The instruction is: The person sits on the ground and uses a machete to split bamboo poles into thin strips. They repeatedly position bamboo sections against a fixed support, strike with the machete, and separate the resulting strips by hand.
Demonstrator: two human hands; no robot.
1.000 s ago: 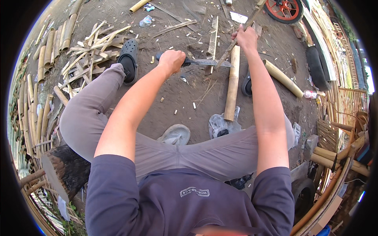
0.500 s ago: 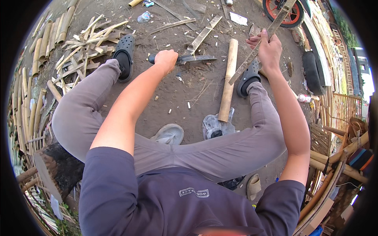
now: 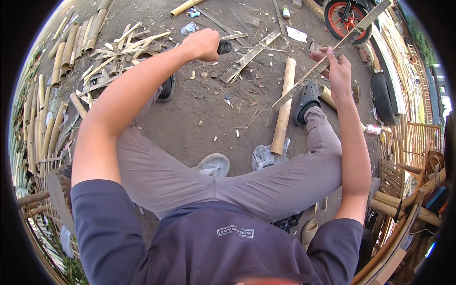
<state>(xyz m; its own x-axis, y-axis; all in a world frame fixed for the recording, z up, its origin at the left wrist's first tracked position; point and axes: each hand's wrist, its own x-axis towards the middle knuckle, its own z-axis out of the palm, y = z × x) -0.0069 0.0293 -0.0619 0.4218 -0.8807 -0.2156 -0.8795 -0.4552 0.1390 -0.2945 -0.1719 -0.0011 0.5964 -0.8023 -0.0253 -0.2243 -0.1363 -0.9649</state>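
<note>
My left hand (image 3: 203,45) is closed around the black handle of a long knife (image 3: 224,46). Its blade points right and looks thin, seen nearly edge-on, above a flat bamboo slat (image 3: 242,65) lying on the ground. In my right hand (image 3: 338,73), pinched between thumb and fingers, is a long bamboo strip (image 3: 298,87). The strip slants from low left to upper right; its lower end appears over a round bamboo pole (image 3: 284,111) on the dirt. Knife and strip are apart from each other.
Split bamboo pieces (image 3: 126,52) are heaped at the left, beside stacked bamboo poles (image 3: 71,47). A motorcycle wheel (image 3: 343,20) and a black tyre (image 3: 382,97) stand at the right. Between my legs lie a grey sandal (image 3: 214,165) and a clear plastic bag (image 3: 263,156).
My left hand has risen up and slightly right with the knife, whose blade has turned edge-on. My right hand and the strip sit slightly lower and farther right. My left leg has shifted inward.
</note>
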